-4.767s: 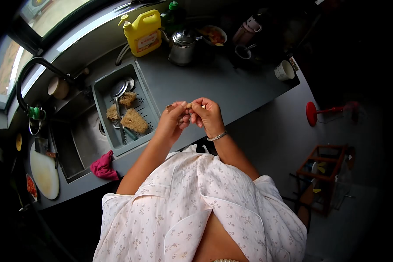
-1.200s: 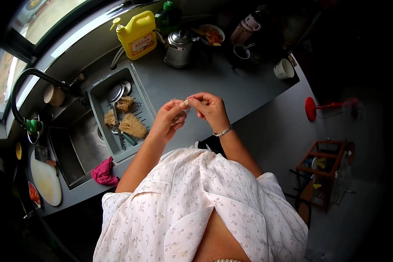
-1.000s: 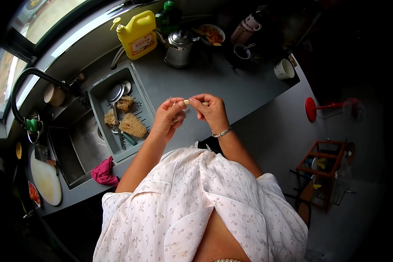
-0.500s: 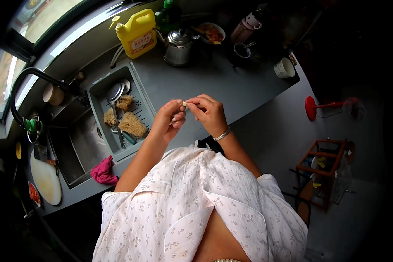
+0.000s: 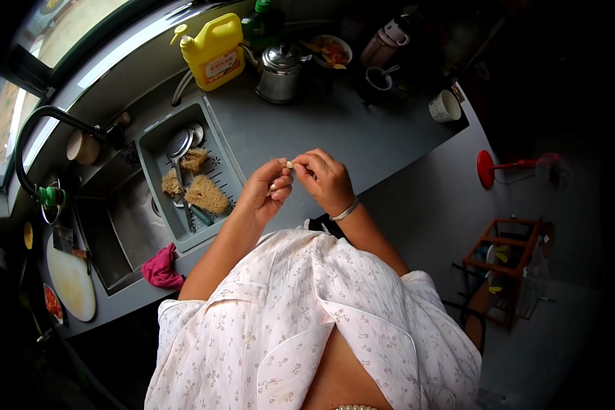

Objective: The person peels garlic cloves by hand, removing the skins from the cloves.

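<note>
I'm far away, looking down through the head camera. The left hand (image 5: 265, 186) is pinching a small pale piece (image 5: 290, 165) between its thumb and finger. It looks a bit like a garlic clove, but it is too tiny for me to be sure. Its other fingers are curled in, and another pale bit (image 5: 272, 188) shows by them. I can't tell what that bit is.

The right hand (image 5: 326, 181) is bent, with its fingertips up at the small pale piece. I can't tell if they squeeze it or only touch it. A shiny bracelet (image 5: 345, 209) goes around the right wrist.

Both hands are up in front of the gray counter (image 5: 280, 126), and the small pale piece is between them. Just left of the left hand I see a gray drain tray (image 5: 199, 239) reaching over the sink (image 5: 126, 225). A ladle (image 5: 180, 143) and some tan loofah scrubbers (image 5: 208, 194) lie in the tray. A pink cloth (image 5: 161, 268) sits at the counter's front edge, near the tray. Farther left, a knife (image 5: 63, 239) lies by the round cutting board (image 5: 74, 283).

At the back, a yellow jug (image 5: 215, 51) stands near a metal kettle (image 5: 279, 75). A white cup (image 5: 445, 107) is off to the right, near the counter's end.
</note>
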`<state>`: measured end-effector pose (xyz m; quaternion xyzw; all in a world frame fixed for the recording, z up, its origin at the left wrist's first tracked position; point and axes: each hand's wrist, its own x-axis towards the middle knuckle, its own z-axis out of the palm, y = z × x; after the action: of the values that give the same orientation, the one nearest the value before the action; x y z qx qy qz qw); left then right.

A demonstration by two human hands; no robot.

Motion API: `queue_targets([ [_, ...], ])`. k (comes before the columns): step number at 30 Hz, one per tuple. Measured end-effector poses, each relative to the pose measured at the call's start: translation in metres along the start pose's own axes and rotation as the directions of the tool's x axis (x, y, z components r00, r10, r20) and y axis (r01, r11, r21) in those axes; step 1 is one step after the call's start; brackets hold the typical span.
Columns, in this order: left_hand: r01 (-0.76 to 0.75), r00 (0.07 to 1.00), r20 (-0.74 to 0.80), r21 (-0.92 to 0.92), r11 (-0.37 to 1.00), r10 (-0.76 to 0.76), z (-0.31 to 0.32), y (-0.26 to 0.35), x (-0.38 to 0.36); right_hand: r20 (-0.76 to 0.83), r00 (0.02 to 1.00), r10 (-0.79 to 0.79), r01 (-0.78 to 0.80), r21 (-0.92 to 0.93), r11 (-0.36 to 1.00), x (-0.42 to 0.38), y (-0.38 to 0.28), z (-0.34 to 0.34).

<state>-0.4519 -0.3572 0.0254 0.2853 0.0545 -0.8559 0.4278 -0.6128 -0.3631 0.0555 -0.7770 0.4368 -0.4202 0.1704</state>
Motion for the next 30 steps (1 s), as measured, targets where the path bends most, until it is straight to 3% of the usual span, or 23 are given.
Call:
queue_targets([
  [6, 0.022, 1.000, 0.018, -0.018, 1.000, -0.021, 0.002, -0.002, -0.001, -0.001, 1.000, -0.019, 0.019, -0.014, 1.000, -0.002, 0.003, 0.002],
  [11, 0.117, 0.986, 0.125, -0.057, 0.991, -0.109, -0.002, 0.000, 0.000, 0.020, 0.981, 0.191, -0.191, 0.218, 0.957, -0.004, 0.002, 0.003],
  [16, 0.144, 0.971, 0.192, 0.003, 0.990, -0.142, -0.004, 0.002, -0.001, 0.084, 0.966, 0.244, -0.258, 0.261, 0.930, -0.003, 0.000, -0.001],
  [19, 0.124, 0.972, 0.194, 0.060, 0.990, -0.134, -0.002, 0.004, -0.003, 0.092, 0.967, 0.237, -0.253, 0.258, 0.932, -0.002, 0.001, -0.001],
  [21, 0.069, 0.971, 0.209, 0.209, 0.975, -0.114, -0.001, 0.005, -0.005, 0.074, 0.976, 0.207, -0.219, 0.236, 0.947, -0.001, 0.002, -0.002],
  [25, 0.062, 0.965, 0.226, 0.286, 0.956, -0.130, 0.003, 0.003, -0.008, 0.180, 0.960, 0.214, -0.250, 0.210, 0.945, 0.001, 0.011, -0.004],
  [27, -0.003, 0.974, 0.218, 0.300, 0.954, -0.065, 0.002, 0.002, -0.008, 0.210, 0.953, 0.217, -0.262, 0.218, 0.940, 0.002, 0.013, -0.004],
  [28, -0.004, 0.974, 0.219, 0.301, 0.954, -0.065, 0.005, 0.002, -0.008, 0.223, 0.931, 0.290, -0.345, 0.269, 0.899, 0.002, 0.012, -0.004],
  [30, -0.110, 0.991, 0.107, 0.349, 0.931, 0.077, 0.011, 0.003, -0.011, 0.240, 0.902, 0.358, -0.422, 0.319, 0.848, 0.001, 0.012, -0.004],
])
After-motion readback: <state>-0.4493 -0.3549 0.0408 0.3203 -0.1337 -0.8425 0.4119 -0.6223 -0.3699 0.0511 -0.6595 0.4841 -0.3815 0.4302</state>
